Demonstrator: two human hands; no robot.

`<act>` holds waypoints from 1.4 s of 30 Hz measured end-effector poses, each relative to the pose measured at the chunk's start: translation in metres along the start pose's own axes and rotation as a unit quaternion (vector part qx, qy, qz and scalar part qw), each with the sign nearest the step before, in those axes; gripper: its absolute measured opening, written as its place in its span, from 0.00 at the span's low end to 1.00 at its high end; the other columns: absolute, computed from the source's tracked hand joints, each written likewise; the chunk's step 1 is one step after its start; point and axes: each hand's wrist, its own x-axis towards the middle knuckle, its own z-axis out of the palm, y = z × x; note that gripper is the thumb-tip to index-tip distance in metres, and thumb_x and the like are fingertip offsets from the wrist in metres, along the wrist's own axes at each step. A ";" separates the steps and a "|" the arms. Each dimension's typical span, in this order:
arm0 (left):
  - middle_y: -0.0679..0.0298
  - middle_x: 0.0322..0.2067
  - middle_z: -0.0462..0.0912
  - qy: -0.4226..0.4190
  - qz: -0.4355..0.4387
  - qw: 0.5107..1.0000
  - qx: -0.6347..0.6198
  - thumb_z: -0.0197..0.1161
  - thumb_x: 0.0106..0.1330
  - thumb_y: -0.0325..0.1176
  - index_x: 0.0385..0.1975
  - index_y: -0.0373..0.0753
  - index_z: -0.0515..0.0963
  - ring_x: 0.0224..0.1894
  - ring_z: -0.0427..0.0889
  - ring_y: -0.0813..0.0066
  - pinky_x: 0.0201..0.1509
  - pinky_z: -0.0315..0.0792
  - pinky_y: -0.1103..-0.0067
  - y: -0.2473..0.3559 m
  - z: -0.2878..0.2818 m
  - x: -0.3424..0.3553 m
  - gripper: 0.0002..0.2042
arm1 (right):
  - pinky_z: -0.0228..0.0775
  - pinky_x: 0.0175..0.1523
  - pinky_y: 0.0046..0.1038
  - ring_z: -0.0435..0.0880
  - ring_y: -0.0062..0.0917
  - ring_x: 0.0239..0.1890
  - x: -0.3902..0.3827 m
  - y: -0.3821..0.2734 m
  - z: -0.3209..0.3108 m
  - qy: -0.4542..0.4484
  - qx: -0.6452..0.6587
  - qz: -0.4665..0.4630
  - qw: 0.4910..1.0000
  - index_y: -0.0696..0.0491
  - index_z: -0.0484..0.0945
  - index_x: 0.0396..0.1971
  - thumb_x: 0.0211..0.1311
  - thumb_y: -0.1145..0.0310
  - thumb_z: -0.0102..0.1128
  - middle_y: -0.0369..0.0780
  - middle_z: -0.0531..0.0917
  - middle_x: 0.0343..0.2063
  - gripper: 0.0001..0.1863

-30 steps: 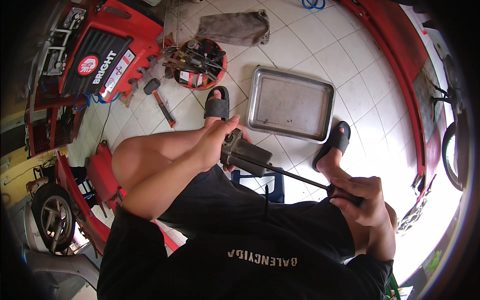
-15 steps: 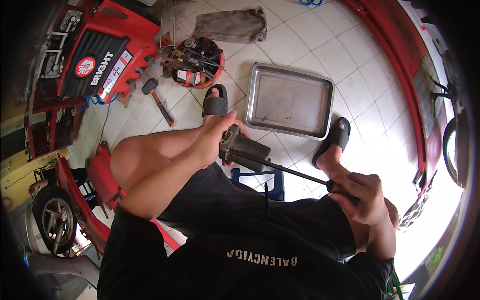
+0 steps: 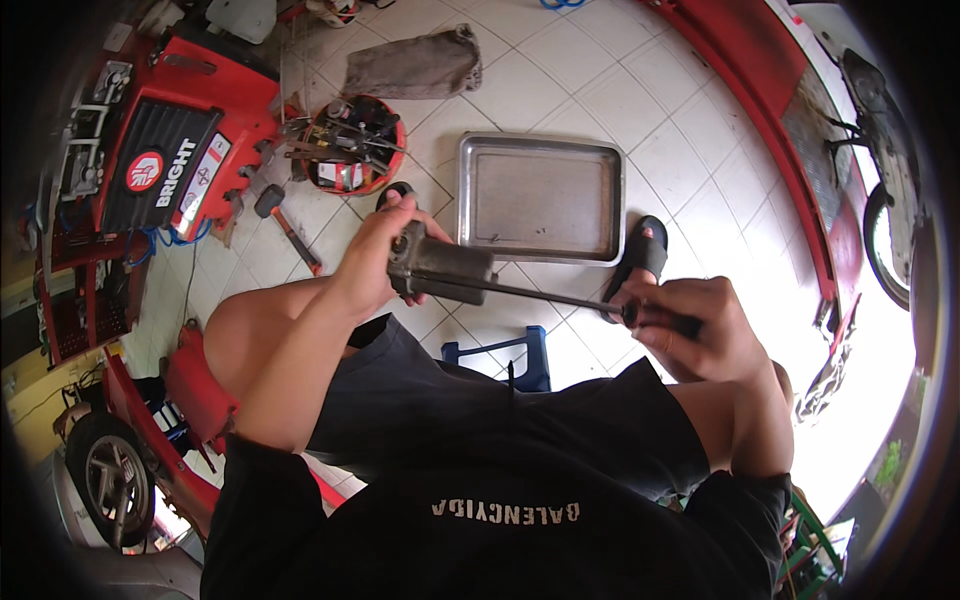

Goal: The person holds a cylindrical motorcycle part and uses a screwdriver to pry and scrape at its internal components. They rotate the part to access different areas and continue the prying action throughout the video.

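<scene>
My left hand (image 3: 370, 260) is wrapped round a dark, grimy metal cylinder part with a flanged end (image 3: 450, 272), held in the air above my lap. My right hand (image 3: 700, 325) grips the dark handle of a long screwdriver (image 3: 550, 294). Its shaft runs leftward to the cylinder part and overlaps its lower side; I cannot make out exactly where the tip sits. An empty steel tray (image 3: 540, 200) lies on the tiles just beyond my hands, between my sandalled feet.
A round red bin of tools (image 3: 355, 145), a hammer (image 3: 290, 230) and a grey rag (image 3: 410, 62) lie on the tiled floor. A red machine (image 3: 175, 140) stands left, a wheel (image 3: 105, 475) lower left, a motorbike (image 3: 885, 240) right, a blue stool (image 3: 535, 355) under me.
Both hands have risen in the view with the part and screwdriver, moving slightly left, and the shaft lies flatter. The surroundings have shifted a little as the view moved.
</scene>
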 end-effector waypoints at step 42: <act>0.57 0.44 0.80 -0.018 0.100 0.935 -0.339 0.37 0.74 0.63 0.50 0.35 0.77 0.35 0.77 0.57 0.34 0.67 0.65 0.024 0.000 0.029 0.34 | 0.79 0.57 0.39 0.85 0.39 0.55 0.204 0.306 0.296 0.171 0.054 0.653 0.736 0.53 0.85 0.46 0.52 0.59 0.72 0.44 0.86 0.50 0.22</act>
